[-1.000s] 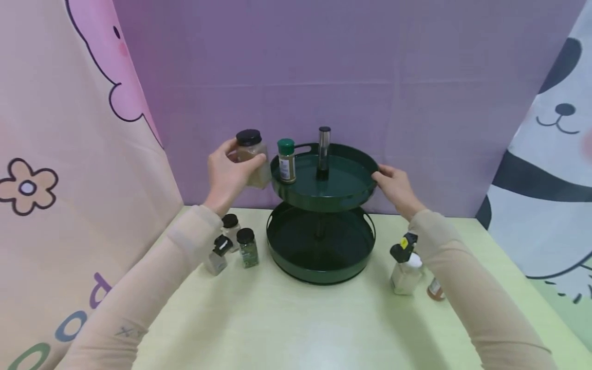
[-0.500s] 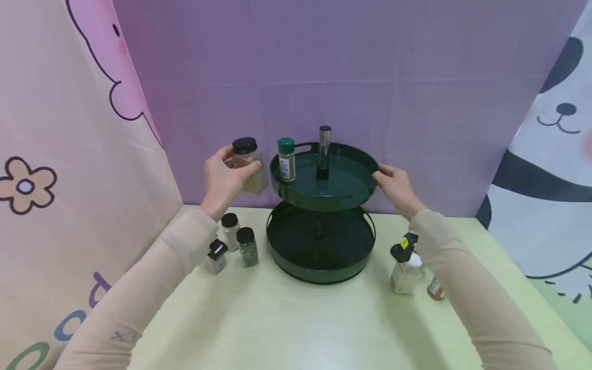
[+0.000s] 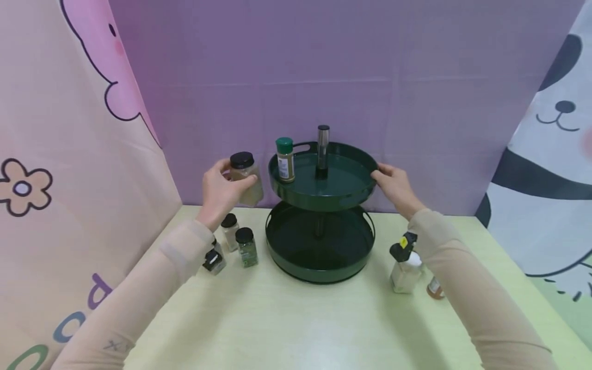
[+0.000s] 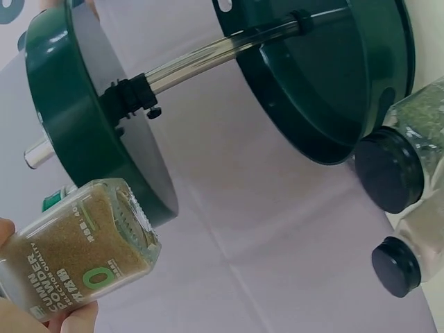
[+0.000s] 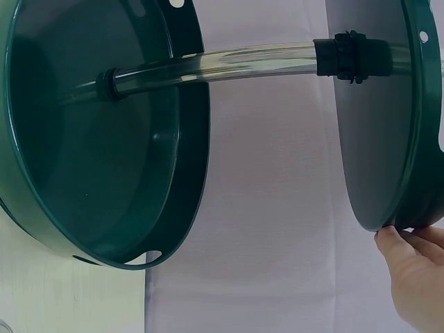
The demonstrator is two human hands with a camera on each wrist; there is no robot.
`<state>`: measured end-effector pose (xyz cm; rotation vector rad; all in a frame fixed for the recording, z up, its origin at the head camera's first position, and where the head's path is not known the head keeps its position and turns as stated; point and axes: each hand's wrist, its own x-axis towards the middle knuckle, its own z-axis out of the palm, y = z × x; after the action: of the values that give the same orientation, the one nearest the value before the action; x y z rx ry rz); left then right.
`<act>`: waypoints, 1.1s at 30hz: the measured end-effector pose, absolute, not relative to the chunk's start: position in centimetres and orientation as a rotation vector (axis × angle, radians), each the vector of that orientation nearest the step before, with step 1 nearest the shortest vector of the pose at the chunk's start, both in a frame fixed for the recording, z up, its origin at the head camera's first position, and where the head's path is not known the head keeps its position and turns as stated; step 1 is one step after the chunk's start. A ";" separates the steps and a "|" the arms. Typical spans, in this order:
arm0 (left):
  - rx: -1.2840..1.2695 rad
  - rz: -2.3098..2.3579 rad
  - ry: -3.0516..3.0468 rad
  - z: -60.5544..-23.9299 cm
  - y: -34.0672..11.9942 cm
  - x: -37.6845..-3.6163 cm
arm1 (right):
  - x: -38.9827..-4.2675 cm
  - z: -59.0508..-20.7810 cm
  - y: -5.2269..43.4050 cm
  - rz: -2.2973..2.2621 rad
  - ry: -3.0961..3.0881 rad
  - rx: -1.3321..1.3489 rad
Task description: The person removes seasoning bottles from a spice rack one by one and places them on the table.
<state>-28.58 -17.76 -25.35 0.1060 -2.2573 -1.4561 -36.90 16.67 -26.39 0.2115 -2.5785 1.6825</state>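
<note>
A dark green two-tier round rack stands at the back of the table, with an upper tray (image 3: 351, 192) and a lower tray (image 3: 319, 270) on a steel pole (image 3: 323, 146). A green-capped spice jar (image 3: 285, 160) stands on the upper tray's left side. My left hand (image 3: 222, 187) grips a black-lidded jar of brown powder (image 3: 245, 177) just left of the upper tray, below its rim; the left wrist view shows the jar (image 4: 76, 250) close to the tray's edge (image 4: 83, 132). My right hand (image 3: 393, 185) holds the upper tray's right rim, fingertips (image 5: 409, 267) under its edge.
Three small spice jars stand left of the lower tray: a black-lidded pale one (image 3: 229, 231), a green-herb one (image 3: 247, 247) and a flip-cap one (image 3: 214, 261). Right of the rack are a flip-cap shaker (image 3: 404, 267) and a small brown jar (image 3: 435, 289). Fabric backdrops enclose the table.
My left hand has lowered the brown-powder jar from level with the upper tray's rim to below it. The right hand has stayed on the rim.
</note>
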 end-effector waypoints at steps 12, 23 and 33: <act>0.142 -1.447 -2.299 -27.6 -18.1 -28.4 | -36.6 -26.4 16.4 1.706 -2.563 0.200; 0.170 -1.491 -2.333 -29.8 -18.7 -27.8 | -36.4 -26.3 16.5 1.708 -2.562 0.205; 0.189 -1.505 -2.409 -31.8 -18.6 -26.9 | -36.4 -26.3 16.4 1.712 -2.550 0.203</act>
<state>-26.91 -18.64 -31.79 0.1893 -2.4088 -1.5048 -36.44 16.41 -26.32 0.2030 -2.5501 1.7121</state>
